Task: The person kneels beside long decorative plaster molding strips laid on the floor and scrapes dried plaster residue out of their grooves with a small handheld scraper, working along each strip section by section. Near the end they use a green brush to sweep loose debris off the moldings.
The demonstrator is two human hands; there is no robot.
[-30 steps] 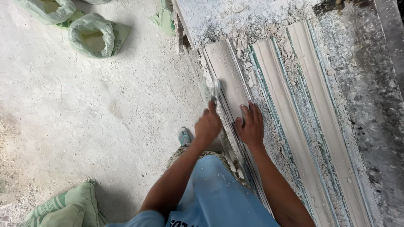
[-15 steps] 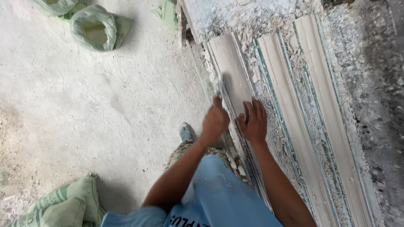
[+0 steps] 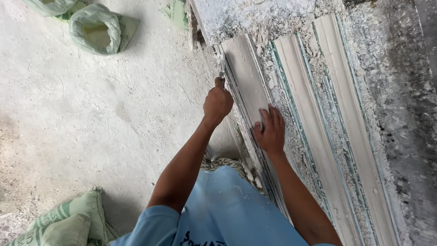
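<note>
Three long white plaster mouldings lie side by side on a crusted workbench (image 3: 391,118). My left hand (image 3: 217,103) is closed round a small scraping tool (image 3: 221,75), whose tip sits at the left edge of the nearest moulding (image 3: 243,77). My right hand (image 3: 270,130) rests flat, fingers spread, on that same moulding a little nearer to me. Plaster crumbs fill the gaps between the nearest moulding and the middle moulding (image 3: 305,100). The far moulding (image 3: 341,82) lies to the right.
An open green sack (image 3: 98,29) sits on the dusty concrete floor at upper left, with another sack behind it. A filled green sack (image 3: 68,223) lies at lower left by my leg. A rough plaster slab (image 3: 246,13) covers the bench's far end.
My left hand has slid farther up the moulding's left edge with the tool. The right hand stays pressed on the moulding, now behind the left.
</note>
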